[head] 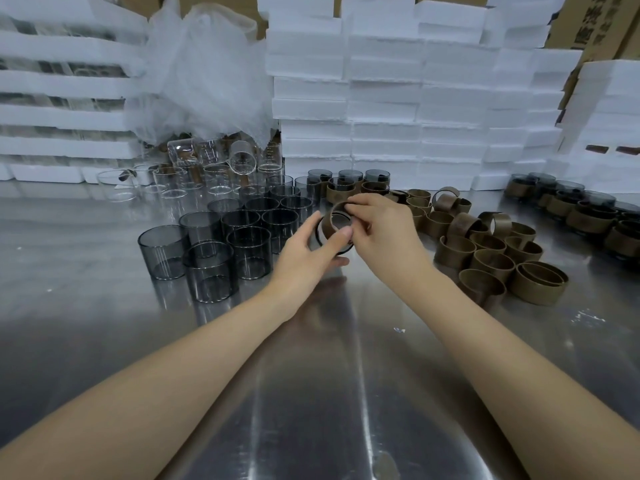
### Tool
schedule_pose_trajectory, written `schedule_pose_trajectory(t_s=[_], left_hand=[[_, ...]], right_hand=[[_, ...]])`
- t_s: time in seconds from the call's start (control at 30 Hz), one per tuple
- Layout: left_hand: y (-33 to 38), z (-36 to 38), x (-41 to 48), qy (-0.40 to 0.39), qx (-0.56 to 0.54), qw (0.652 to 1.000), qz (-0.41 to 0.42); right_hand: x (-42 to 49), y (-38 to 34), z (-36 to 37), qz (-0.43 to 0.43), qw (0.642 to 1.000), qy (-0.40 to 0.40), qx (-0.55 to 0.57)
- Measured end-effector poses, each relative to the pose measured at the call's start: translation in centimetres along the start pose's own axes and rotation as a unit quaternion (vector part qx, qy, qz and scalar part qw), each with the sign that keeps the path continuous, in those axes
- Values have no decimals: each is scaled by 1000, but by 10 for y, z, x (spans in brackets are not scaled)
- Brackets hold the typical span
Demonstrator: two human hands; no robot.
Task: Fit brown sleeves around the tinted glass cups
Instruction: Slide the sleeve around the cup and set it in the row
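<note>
Both hands meet above the shiny metal surface (311,393). The left hand (308,247) grips a tinted glass cup (344,251), its fingers curled round the far side and its thumb across the near side. The cup is tilted with its mouth turned up toward the camera. The right hand (384,230) pinches a brown sleeve (335,208) by its upper edge between thumb and fingers. The sleeve sits at the mouth of the cup, touching the glass; how far it is on I cannot tell, since the fingers cover part of it.

To the left of the left fingers a cluster of bare tinted cups (242,230) stands upright on the surface, close together. To the right of the right fingers lies a heap of loose sleeves (485,251), some upright, some on their sides. Just beyond the fingertips stand a few cups already wearing sleeves (349,188), and another group of finished cups (571,206) sits far off to the right. Beyond the bare cups are clear glasses (207,174), some tipped over, under a crumpled sheet of white plastic wrap (207,71). Stacked white foam blocks (381,98) wall in the back.
</note>
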State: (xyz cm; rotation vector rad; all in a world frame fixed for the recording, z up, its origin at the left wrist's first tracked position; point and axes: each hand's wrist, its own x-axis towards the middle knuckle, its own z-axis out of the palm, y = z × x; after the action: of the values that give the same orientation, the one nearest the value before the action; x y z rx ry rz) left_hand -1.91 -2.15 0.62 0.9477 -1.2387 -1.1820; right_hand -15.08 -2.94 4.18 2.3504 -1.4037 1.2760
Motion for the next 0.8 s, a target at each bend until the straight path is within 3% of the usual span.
schedule_pose_trajectory(t_s=[0.1, 0.33, 0.5, 0.6, 0.8], left_hand=[[1, 1, -1, -11, 13, 999, 29], [2, 1, 0, 29, -16, 999, 8], [4, 1, -1, 36, -28, 999, -2], [5, -2, -1, 34, -37, 999, 2], [9, -3, -1, 34, -34, 999, 5]], right_hand=[[-1, -6, 2, 11, 999, 15, 27], [0, -6, -1, 148, 973, 57, 167], [0, 1, 0, 233, 947, -20, 218], [-3, -5, 6, 195, 959, -69, 194], [-4, -5, 4, 137, 981, -58, 123]])
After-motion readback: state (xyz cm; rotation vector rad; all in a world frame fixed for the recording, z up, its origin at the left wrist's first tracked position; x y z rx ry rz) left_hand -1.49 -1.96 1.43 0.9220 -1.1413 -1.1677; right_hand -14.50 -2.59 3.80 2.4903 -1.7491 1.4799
